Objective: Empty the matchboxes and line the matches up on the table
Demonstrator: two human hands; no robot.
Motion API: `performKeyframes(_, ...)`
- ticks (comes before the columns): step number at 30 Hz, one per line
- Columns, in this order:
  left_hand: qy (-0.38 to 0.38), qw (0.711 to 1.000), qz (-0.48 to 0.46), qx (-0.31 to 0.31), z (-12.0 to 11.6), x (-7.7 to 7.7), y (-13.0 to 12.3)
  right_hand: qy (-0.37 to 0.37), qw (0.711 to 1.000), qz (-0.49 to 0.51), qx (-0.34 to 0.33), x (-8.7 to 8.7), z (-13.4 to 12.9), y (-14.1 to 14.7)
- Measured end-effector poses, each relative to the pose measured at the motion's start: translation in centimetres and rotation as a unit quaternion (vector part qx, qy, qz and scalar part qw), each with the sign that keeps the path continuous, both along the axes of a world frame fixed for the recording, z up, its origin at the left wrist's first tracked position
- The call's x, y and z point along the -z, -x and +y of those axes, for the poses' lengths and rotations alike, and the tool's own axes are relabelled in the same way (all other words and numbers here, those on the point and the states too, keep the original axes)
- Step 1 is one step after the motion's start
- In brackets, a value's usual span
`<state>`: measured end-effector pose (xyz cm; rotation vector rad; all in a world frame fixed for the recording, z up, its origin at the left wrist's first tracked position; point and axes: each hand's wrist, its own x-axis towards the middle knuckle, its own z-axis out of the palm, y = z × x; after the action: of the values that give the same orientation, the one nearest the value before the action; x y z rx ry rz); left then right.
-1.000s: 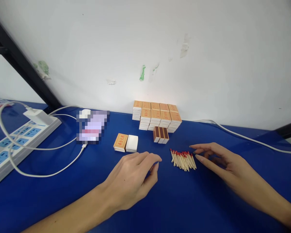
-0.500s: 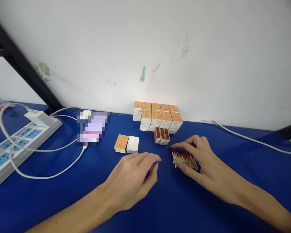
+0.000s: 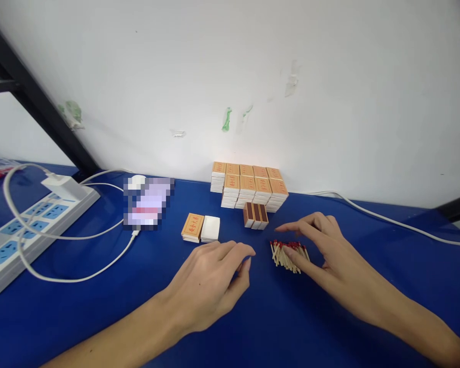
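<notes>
Spanning red-tipped matches (image 3: pixel 281 256), the right hand (image 3: pixel 335 258) had a wide grip. The left hand's (image 3: pixel 209 278) grip was narrow, slightly parted.

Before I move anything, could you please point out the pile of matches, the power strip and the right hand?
Pile of matches (image 3: pixel 287 260): head view, on the pale sticks.
Power strip (image 3: pixel 63 219): head view, on its white casing.
Right hand (image 3: pixel 339 263): head view, on its back.
</notes>
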<state>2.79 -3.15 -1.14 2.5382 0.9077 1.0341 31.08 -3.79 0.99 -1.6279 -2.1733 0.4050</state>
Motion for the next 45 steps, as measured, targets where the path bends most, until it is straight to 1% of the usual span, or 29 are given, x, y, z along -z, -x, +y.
performKeyframes(2,0.0,1.0,0.002,-0.001,0.0,0.0,0.0,-0.03,0.999,0.003,0.009,-0.3,0.5,0.3)
performKeyframes(4,-0.002,1.0,0.0,-0.002,0.0,0.0,0.0,-0.068,0.998,-0.002,0.003,-0.6,1.2,0.9)
performKeyframes(7,-0.001,1.0,-0.003,-0.001,-0.1,-0.1,0.1,-0.123,0.991,-0.037,-0.033,-0.5,2.7,1.8)
performKeyframes(10,0.0,1.0,-0.003,0.0,-0.1,-0.1,0.1,-0.155,0.983,-0.077,-0.059,0.0,3.9,2.4)
performKeyframes(14,0.0,1.0,0.001,0.006,-0.2,-0.1,0.1,-0.179,0.977,-0.099,-0.059,0.5,4.3,2.6)
performKeyframes(19,-0.005,1.0,0.009,0.003,-0.2,-0.1,0.0,-0.19,0.975,-0.098,-0.056,0.4,4.1,2.7)
performKeyframes(22,-0.006,1.0,0.006,0.002,-0.1,-0.1,0.0,-0.188,0.977,-0.084,-0.045,0.4,4.2,3.1)
performKeyframes(24,0.002,1.0,0.004,0.002,-0.1,-0.2,0.0,-0.18,0.982,-0.056,-0.026,0.4,4.3,3.2)
performKeyframes(27,0.017,1.0,0.0,0.01,-0.1,-0.3,0.1,-0.177,0.984,0.002,0.024,0.3,3.6,3.0)
performKeyframes(30,0.02,1.0,-0.012,0.017,-0.4,-0.3,0.2,-0.184,0.978,0.037,0.093,-0.6,1.6,2.6)
performKeyframes(32,0.051,0.998,-0.039,0.013,-0.7,-0.3,0.1,-0.207,0.97,0.047,0.118,-1.3,-0.2,2.6)
performKeyframes(33,0.086,0.994,-0.063,0.007,-0.8,-0.3,0.0,-0.225,0.967,0.046,0.112,-1.6,-1.0,2.8)
performKeyframes(34,0.135,0.986,-0.096,0.001,-0.9,-0.4,-0.1,-0.241,0.965,0.041,0.093,-1.8,-1.6,3.0)
performKeyframes(35,0.194,0.971,-0.141,-0.001,-0.9,-0.5,-0.2,-0.258,0.964,0.038,0.05,-2.0,-2.2,3.2)
performKeyframes(36,0.258,0.947,-0.191,0.007,-0.9,-0.6,-0.4,-0.277,0.96,0.032,-0.005,-2.1,-2.6,3.6)
performKeyframes(38,0.373,0.878,-0.295,0.054,-0.6,-1.0,-0.7,-0.314,0.943,0.021,-0.105,-2.0,-3.1,4.3)
performKeyframes(39,0.413,0.841,-0.339,0.082,-0.4,-1.1,-0.9,-0.33,0.933,0.017,-0.14,-1.9,-3.3,4.6)
performKeyframes(40,0.441,0.811,-0.371,0.105,-0.2,-1.3,-0.9,-0.344,0.925,0.016,-0.159,-1.9,-3.3,5.0)
performKeyframes(41,0.461,0.788,-0.392,0.117,0.0,-1.5,-1.0,-0.353,0.921,0.016,-0.166,-1.8,-3.3,5.4)
performKeyframes(43,0.487,0.757,-0.42,0.117,0.3,-1.9,-1.0,-0.362,0.917,0.029,-0.164,-1.7,-3.1,6.1)
performKeyframes(45,0.519,0.725,-0.439,0.112,0.5,-2.2,-0.8,-0.36,0.918,0.065,-0.155,-1.7,-2.8,6.9)
